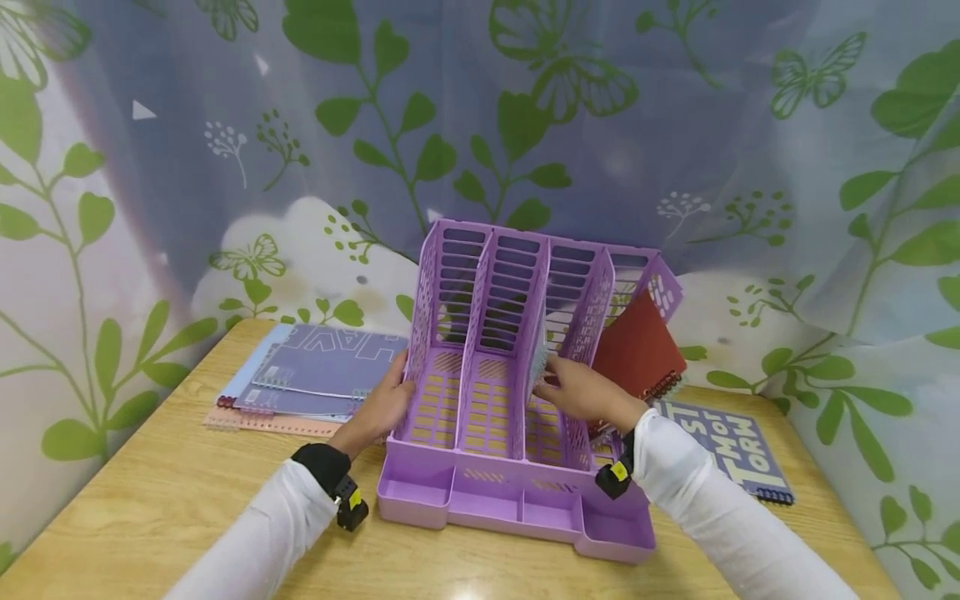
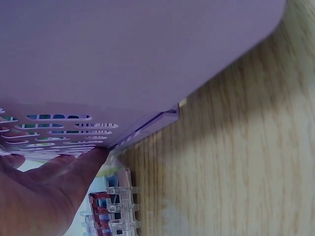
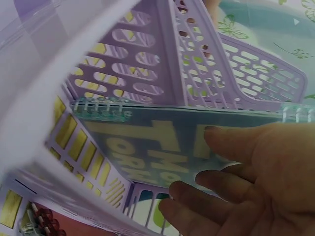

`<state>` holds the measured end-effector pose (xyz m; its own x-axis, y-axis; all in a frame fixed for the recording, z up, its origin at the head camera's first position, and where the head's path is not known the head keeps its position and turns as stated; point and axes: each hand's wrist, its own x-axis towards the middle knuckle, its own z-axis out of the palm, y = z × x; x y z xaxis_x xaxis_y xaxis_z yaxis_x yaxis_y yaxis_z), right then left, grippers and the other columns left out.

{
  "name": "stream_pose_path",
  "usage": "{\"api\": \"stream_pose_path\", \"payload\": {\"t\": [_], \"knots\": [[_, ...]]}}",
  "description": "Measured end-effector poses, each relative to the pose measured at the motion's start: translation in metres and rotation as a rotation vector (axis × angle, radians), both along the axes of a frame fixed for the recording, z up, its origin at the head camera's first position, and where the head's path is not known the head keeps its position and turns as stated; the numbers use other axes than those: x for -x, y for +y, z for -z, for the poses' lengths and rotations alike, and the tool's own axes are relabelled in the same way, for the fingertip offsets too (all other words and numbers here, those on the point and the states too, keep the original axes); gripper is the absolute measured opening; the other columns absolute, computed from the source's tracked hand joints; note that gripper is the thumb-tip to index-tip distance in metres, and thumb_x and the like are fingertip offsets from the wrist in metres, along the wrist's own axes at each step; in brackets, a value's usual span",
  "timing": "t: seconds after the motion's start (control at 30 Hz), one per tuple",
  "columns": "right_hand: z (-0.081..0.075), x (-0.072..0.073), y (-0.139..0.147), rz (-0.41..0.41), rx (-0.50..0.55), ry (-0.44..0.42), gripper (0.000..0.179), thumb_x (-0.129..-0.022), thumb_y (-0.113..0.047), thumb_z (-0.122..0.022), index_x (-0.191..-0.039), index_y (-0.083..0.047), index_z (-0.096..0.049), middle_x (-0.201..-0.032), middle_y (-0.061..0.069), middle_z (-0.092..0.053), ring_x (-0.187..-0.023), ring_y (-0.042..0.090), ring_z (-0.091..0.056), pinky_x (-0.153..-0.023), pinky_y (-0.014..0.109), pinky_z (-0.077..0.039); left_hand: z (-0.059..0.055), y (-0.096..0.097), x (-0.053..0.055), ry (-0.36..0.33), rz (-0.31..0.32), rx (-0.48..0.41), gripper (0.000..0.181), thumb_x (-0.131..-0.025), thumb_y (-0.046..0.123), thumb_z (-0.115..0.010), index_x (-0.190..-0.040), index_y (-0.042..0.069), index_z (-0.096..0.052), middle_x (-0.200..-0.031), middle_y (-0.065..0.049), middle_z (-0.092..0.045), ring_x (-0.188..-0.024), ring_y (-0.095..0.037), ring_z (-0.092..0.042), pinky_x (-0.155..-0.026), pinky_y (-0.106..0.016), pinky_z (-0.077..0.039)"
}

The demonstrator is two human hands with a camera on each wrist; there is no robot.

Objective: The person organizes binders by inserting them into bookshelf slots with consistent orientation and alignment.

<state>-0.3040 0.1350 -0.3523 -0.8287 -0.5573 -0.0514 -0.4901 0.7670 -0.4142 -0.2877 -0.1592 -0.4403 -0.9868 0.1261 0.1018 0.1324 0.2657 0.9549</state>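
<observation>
Blue clear-ringed notebook [image 3: 157,140] shows pale letters; left grip [image 1: 384,403], right grip [image 1: 587,389] loosely extended, empty.

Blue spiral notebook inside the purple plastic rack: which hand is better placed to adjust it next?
Likely the right hand: it is inside the rack, beside the notebook; the left hand rests against the rack's outer side.

Table [image 1: 187,492]: light wood-grain top. Clock centred on the rack, 12 = away from the person. Purple rack [image 1: 487,492] stands upright on it, small trays facing 6. At 9: flat stack of notebooks [image 1: 315,375], peach one at the bottom, bluish-purple one with white outlined letters on top; right end partly hidden, can't tell if it touches the rack. At 3: single blue-grey notebook [image 1: 750,450], pale block letters, dark spiral toward 6, partly covered.
</observation>
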Motion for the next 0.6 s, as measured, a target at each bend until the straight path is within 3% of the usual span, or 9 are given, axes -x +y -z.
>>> {"api": "stream_pose_path", "payload": {"t": [0.23,0.37,0.6], "knots": [[-0.01,-0.013,0.016,0.04,0.034,-0.031,0.055,-0.098,-0.02,-0.054,-0.14,0.01,-0.035,-0.131,0.027,-0.051,-0.118,0.037,-0.052,-0.097,0.048,-0.043,0.004,0.003,-0.001,-0.009,0.001,-0.003,0.059,-0.096,0.005,-0.03,-0.152,0.005,-0.012,-0.141,-0.034,-0.033,-0.119,-0.047,-0.042,-0.101,-0.058,-0.032],[-0.02,-0.024,0.031,0.052,0.049,0.006,0.057,-0.097,-0.018,-0.055,-0.142,0.011,-0.033,-0.131,0.025,-0.052,-0.117,0.035,-0.054,-0.096,0.048,-0.044,0.004,0.003,-0.001,-0.025,-0.005,-0.021,0.059,-0.096,0.004,-0.029,-0.152,0.005,-0.011,-0.136,-0.036,-0.038,-0.115,-0.048,-0.046,-0.098,-0.058,-0.036],[-0.036,-0.045,0.066,0.113,0.153,0.051,0.037,-0.097,-0.014,-0.055,-0.127,0.007,-0.053,-0.12,0.023,-0.061,-0.109,0.035,-0.059,-0.084,0.047,-0.052,-0.001,0.0,-0.002,-0.025,0.007,-0.01,0.06,-0.096,0.003,-0.028,-0.152,0.003,-0.007,-0.139,-0.036,-0.034,-0.118,-0.048,-0.043,-0.1,-0.057,-0.035]]}}
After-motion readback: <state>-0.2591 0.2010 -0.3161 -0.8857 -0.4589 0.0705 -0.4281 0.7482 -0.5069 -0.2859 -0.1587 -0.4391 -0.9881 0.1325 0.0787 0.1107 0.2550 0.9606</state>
